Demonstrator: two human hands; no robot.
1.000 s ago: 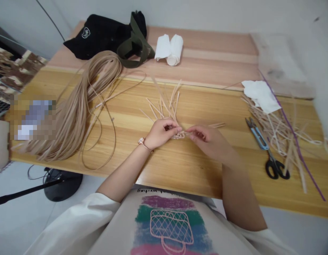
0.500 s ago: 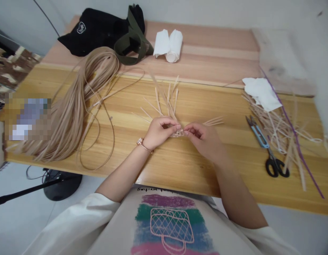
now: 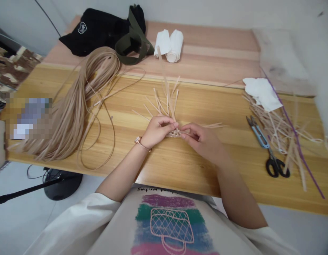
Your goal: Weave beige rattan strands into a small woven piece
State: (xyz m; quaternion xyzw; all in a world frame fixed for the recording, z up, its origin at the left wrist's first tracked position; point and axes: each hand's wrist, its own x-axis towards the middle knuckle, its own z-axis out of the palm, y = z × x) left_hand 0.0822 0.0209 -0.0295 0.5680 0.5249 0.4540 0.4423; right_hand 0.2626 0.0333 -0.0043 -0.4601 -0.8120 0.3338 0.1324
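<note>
A small woven piece of pale cane (image 3: 174, 133) sits at the middle of the wooden table (image 3: 206, 177), with many thin spokes fanning out from it, mostly away from me. My left hand (image 3: 159, 131), with a rose-gold wristwatch, is shut on its left side. My right hand (image 3: 202, 141) pinches the piece's right edge and a thin strand running into the weave. The fingers hide most of the woven part. One long spoke rises past the others towards the back of the table.
A long hank of tan cane strands (image 3: 70, 120) lies left of my hands. Behind stand a black bag (image 3: 95, 32) and a white paper roll (image 3: 174, 46). To the right lie blue-handled scissors (image 3: 268, 152), loose cut strips (image 3: 277, 131) and white tissue (image 3: 262, 92).
The woven piece has turned slightly, and one long spoke now points further up towards the paper roll. My left hand has shifted a little to the left, and my right fingers have changed their pinch.
</note>
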